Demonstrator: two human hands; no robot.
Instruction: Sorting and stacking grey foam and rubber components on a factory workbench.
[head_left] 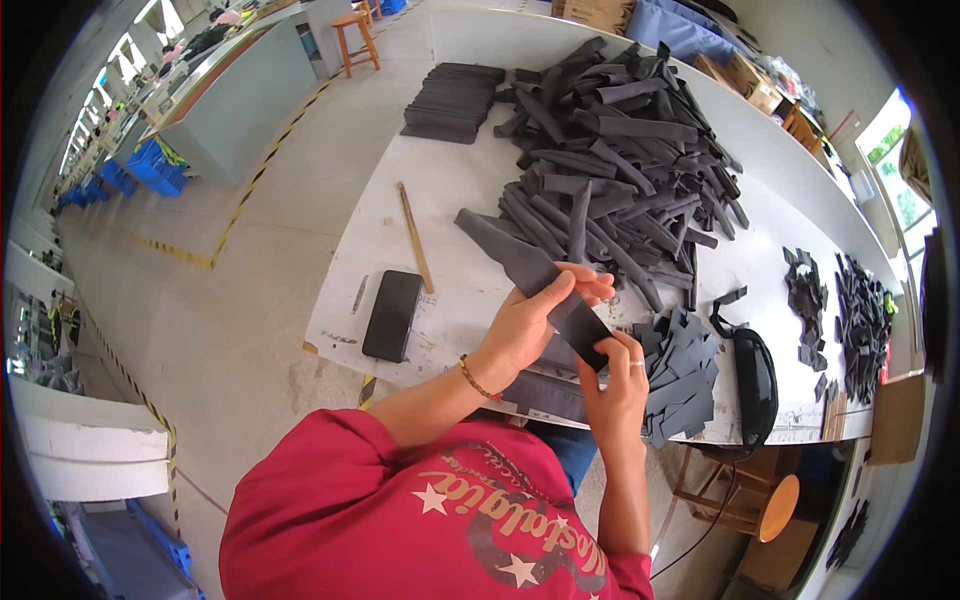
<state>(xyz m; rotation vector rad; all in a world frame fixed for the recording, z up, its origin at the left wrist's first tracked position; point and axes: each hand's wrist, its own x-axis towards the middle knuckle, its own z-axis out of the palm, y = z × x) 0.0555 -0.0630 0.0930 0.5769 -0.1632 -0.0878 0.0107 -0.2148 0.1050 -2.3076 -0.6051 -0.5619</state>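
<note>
A long dark grey fabric strip point(508, 250) stretches across both my hands above the front edge of the white table point(340, 270). My left hand point(530, 322) is closed round its middle, with the thumb on top and the fingertips showing beyond the far side. At the near end, a smooth black flat piece point(580, 326) lies in line with the strip; whether it is inside the fabric or on it, I cannot tell. My right hand point(618, 388) pinches that end between thumb and fingers. Close by on the right lies a heap of dark flat pieces point(682, 385).
A large loose pile of dark fabric strips point(625, 150) covers the far middle, beside a neat stack of strips point(455, 100). A black phone point(392, 316) and a thin wooden stick point(415, 238) lie left. A black corded device point(755, 385) stands right, above a wooden stool point(777, 508).
</note>
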